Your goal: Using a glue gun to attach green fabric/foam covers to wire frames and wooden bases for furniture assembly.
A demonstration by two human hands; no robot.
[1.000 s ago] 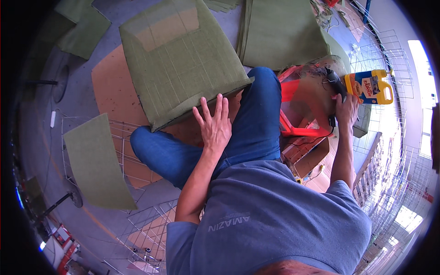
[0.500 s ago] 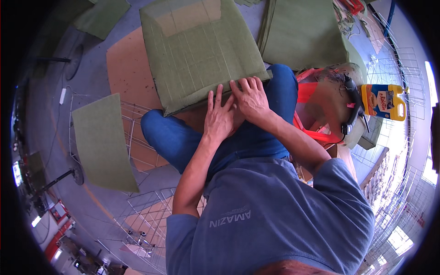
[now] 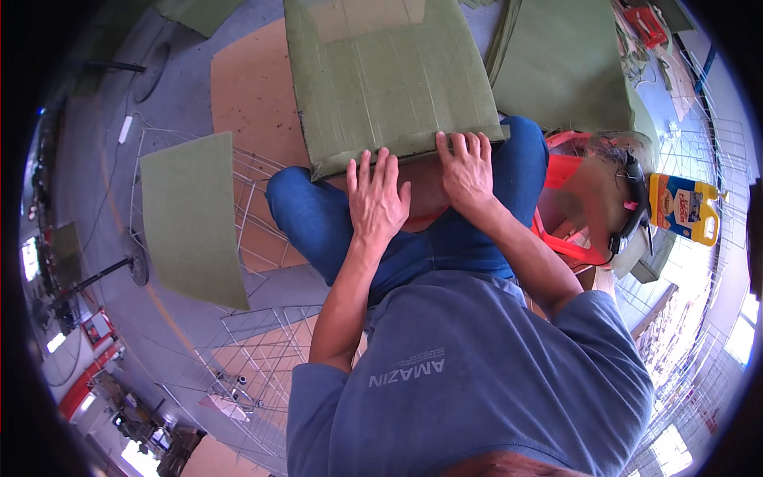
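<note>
A green fabric-covered panel (image 3: 397, 87) lies in front of me, its near edge over my knees. Straight ridges show through the cloth like wires beneath it, and a tan patch shows at its far end. My left hand (image 3: 377, 199) rests its outstretched fingertips on the near edge, left of the middle, thumb held out. Farther right on that same edge, my right hand (image 3: 467, 171) lays its spread fingers on the folded cloth. Neither hand is closed round anything. What lies under the panel is hidden.
A loose green sheet (image 3: 195, 222) lies on a wire frame (image 3: 254, 187) at left, near brown cardboard (image 3: 250, 87). Stacked green sheets (image 3: 564, 63) lie at far right. Nearer are a red stool (image 3: 560, 171), a black-handled tool (image 3: 633, 199) and a yellow-and-blue jug (image 3: 683, 208).
My hands have moved apart along the panel's near edge, the right one to the right. In the picture, the panel and surroundings have shifted right as the view moved.
</note>
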